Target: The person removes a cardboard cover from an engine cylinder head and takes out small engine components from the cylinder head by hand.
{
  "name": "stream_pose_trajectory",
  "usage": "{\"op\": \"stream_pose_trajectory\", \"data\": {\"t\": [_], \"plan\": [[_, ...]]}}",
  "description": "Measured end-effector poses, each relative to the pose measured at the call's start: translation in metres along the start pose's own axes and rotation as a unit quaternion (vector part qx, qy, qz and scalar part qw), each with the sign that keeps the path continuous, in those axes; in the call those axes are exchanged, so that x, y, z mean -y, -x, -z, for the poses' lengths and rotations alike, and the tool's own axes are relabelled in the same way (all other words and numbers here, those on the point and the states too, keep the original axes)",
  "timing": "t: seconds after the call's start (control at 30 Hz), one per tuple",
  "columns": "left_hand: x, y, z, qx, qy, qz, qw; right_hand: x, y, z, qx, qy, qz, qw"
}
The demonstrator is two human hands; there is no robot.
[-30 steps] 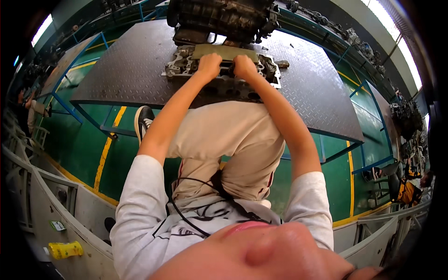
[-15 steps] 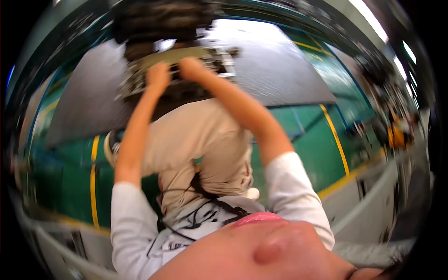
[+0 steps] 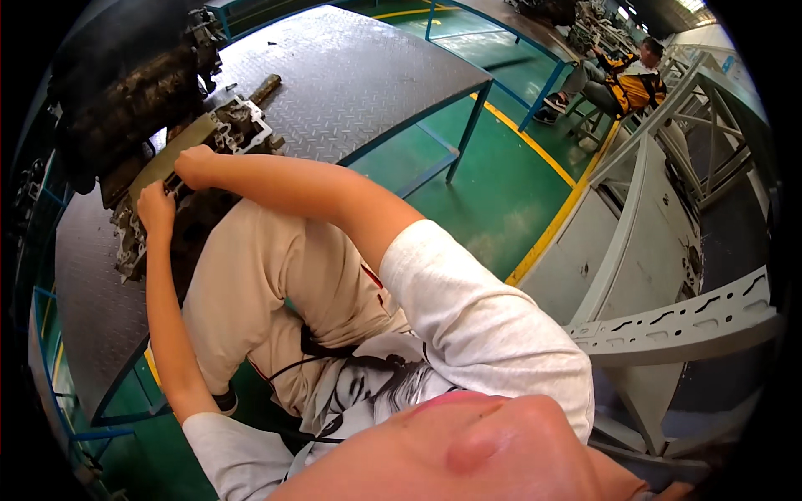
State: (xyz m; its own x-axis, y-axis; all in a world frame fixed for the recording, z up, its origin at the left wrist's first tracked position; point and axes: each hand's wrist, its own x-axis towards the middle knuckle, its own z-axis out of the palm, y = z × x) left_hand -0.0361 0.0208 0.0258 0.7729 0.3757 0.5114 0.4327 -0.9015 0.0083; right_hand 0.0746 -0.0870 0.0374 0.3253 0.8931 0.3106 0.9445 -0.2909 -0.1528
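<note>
My left hand (image 3: 157, 209) and my right hand (image 3: 196, 165) are both closed at the near side of a metal engine part (image 3: 251, 119). They sit close together, with a dark gap between them. Whatever the fingers hold is too small and hidden to make out. The part has a flat tan strip (image 3: 163, 160) along its middle and many cast holes at its ends. Right behind it stands a large dark, dirty engine block (image 3: 125, 96). My bent knee is close under my right forearm.
The parts rest on a steel tread-plate table (image 3: 351, 71) with blue legs. Rightward lie green floor (image 3: 493, 192), a yellow line (image 3: 547, 246) and a grey metal frame (image 3: 626, 234). A person in a yellow and black jacket (image 3: 631, 88) sits far right near another table (image 3: 518, 21).
The view has swung right, so table, engine and hands now appear farther left. Both hands are still closed at the engine part. The seated person and grey frame show more clearly.
</note>
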Motion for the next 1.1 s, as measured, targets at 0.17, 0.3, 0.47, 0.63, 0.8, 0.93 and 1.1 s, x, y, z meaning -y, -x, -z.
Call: {"op": "stream_pose_trajectory", "data": {"t": [0.17, 0.3, 0.47, 0.63, 0.8, 0.93, 1.1], "plan": [[-0.006, 0.004, -0.002, -0.026, -0.031, -0.015, 0.999, -0.006, -0.002, -0.003, 0.024, 0.025, 0.013, 0.999], [0.006, 0.004, -0.013, -0.037, -0.051, -0.029, 0.998, 0.001, -0.003, -0.003, 0.039, 0.020, 0.021, 0.999], [0.001, -0.002, -0.014, -0.045, -0.038, -0.062, 0.996, 0.001, -0.008, -0.005, 0.013, 0.076, 0.043, 0.996], [0.009, -0.007, -0.022, -0.005, -0.067, -0.049, 0.997, 0.004, -0.004, -0.006, 0.028, 0.070, 0.048, 0.996], [0.016, -0.012, -0.031, -0.032, -0.072, -0.082, 0.994, 0.003, -0.008, -0.007, 0.027, 0.095, 0.048, 0.994], [0.023, -0.012, -0.037, -0.028, -0.062, -0.061, 0.996, 0.006, -0.019, -0.011, 0.050, 0.127, 0.062, 0.989], [0.014, -0.015, -0.028, 0.004, -0.084, -0.071, 0.994, 0.002, -0.031, -0.022, 0.027, 0.137, 0.050, 0.989]]}}
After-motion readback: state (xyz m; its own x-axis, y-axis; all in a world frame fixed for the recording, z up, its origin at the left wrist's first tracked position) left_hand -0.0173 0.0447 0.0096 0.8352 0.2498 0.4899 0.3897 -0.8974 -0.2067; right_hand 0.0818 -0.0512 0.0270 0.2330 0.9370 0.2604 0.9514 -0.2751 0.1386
